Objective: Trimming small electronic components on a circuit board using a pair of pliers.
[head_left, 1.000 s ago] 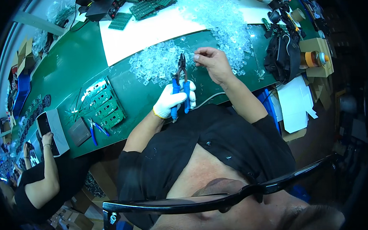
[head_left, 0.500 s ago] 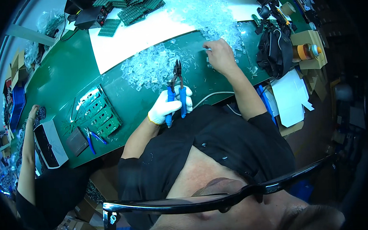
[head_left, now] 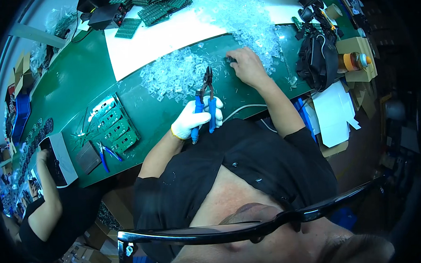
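My left hand (head_left: pixel 189 121), in a white knit glove, is wrapped round a pair of blue-handled cutting pliers (head_left: pixel 212 115). Their dark jaws point away from me, slightly apart, beside a heap of small clear plastic pieces (head_left: pixel 173 76). My bare right hand (head_left: pixel 249 67) is closed over the green table, with thumb and fingers pinched together. Something small and dark shows at its fingertips, too small to name. Thin clear slivers lie between the two hands. A larger heap of clear pieces (head_left: pixel 248 17) spreads beyond my right hand.
Left of me are a green circuit board panel (head_left: pixel 117 126), blue-handled pliers (head_left: pixel 103 159) and a white box (head_left: pixel 67 161), where a co-worker's hand (head_left: pixel 43 155) reaches in. Green boards (head_left: pixel 165 9) are stacked at the back. A black bag (head_left: pixel 316 61) and a bottle (head_left: pixel 353 61) stand right.
My right hand has shifted slightly left, its fingers now pinched at something dark. My left hand still grips the pliers. The co-worker's hand has moved from the table to the white box.
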A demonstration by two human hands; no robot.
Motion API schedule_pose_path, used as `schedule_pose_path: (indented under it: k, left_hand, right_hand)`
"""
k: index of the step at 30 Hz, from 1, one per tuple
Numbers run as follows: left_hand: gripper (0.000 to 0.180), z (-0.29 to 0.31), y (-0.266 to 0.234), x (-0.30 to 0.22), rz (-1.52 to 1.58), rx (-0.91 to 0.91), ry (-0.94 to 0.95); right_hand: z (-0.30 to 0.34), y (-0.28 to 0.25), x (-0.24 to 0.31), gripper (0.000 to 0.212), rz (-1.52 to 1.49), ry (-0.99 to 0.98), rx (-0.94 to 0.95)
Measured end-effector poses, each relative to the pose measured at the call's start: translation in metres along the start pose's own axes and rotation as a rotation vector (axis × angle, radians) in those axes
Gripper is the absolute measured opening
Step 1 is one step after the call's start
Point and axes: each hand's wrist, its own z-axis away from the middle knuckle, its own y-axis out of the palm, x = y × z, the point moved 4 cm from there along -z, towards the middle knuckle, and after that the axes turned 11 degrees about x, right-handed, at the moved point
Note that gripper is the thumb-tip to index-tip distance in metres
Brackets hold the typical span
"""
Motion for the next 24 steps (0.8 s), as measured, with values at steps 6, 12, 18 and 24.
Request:
schedule_pose_path:
  k: [6, 12, 18, 24]
  left_hand:
    - [0.079, 0.000, -0.003, 0.003, -0.029, -0.015, -0.012]
    - [0.081, -0.002, 0.002, -0.001, -0.024, -0.028, -0.023]
    - [0.084, -0.002, 0.002, -0.001, -0.012, -0.035, -0.034]
    - [0.067, -0.004, 0.005, 0.000, -0.039, -0.026, 0.006]
  right_hand:
    - [-0.002, 0.000, 0.001, 0.021, -0.162, 0.024, 0.014]
    - [0.008, 0.006, 0.008, 0.016, -1.023, 0.022, 0.045]
    - [0.013, 0.004, 0.025, 0.019, -1.344, -0.022, 0.105]
    - [0.019, 0.012, 0.038, 0.019, -1.325, 0.047, 0.128]
